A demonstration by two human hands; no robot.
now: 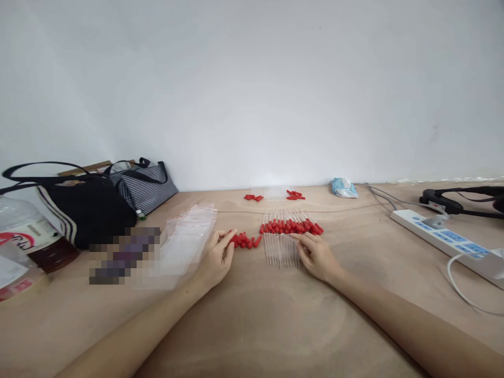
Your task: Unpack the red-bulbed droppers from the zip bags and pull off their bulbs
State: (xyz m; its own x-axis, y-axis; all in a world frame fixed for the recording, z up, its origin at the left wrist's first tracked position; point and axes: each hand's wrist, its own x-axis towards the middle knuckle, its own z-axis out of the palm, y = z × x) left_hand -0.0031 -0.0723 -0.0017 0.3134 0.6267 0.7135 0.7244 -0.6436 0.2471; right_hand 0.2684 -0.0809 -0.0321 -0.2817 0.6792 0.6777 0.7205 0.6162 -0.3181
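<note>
My left hand [217,257] rests at the left end of a small pile of red rubber dropper bulbs [247,241], its bent fingers closed on one of them. On the other side, my right hand [317,256] lies at the right edge of a row of thin clear glass tubes [280,251]. Its index finger stretches over the tubes' upper ends, and its thumb is apart from it. Just behind that row lie several glass droppers with red bulbs [289,226] fitted, bulbs toward me. My fingers partly hide the nearest bulb and tubes.
Clear zip bags [183,244] overlap at left, beside a pixelated object [125,255], a black bag [94,207], a striped bag [147,186] and bottles [43,241]. Farther back are more red bulbs [253,198] and a tissue pack [344,187]. A power strip [449,239] with cables lies right.
</note>
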